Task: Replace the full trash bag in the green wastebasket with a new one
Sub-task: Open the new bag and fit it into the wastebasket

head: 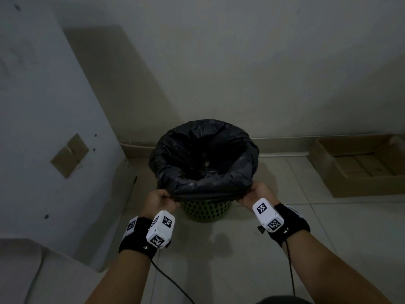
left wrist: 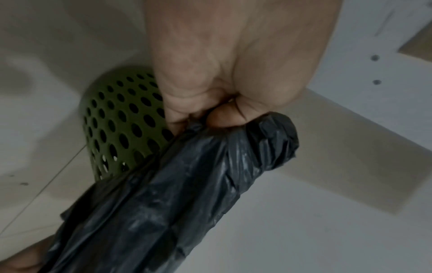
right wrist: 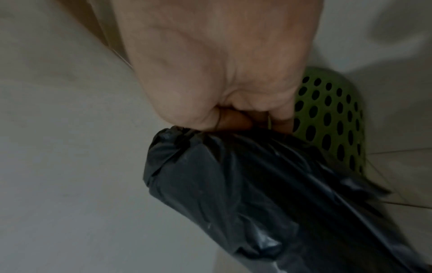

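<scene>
Black, thin plastic — the trash bag (head: 203, 159) sits in the green wastebasket (head: 205, 210) on the floor, its folded hem pinched by left hand (head: 158, 200) and right hand (head: 255, 195) — soft, slippery, probably tear-prone, best gathered at the rim.

This looks like a plain back corner of a home or small office, dimly lit. Bare pale walls (head: 219, 62) meet a light tiled floor (head: 328, 238) along a low skirting strip, and a white panel (head: 43, 106) with screw holes and taped cardboard patches leans at the left. A flattened open cardboard box (head: 359, 165) lies on the floor by the wall, near a perforated green wastebasket (head: 206, 210) lined with a black bag (head: 203, 156).
</scene>
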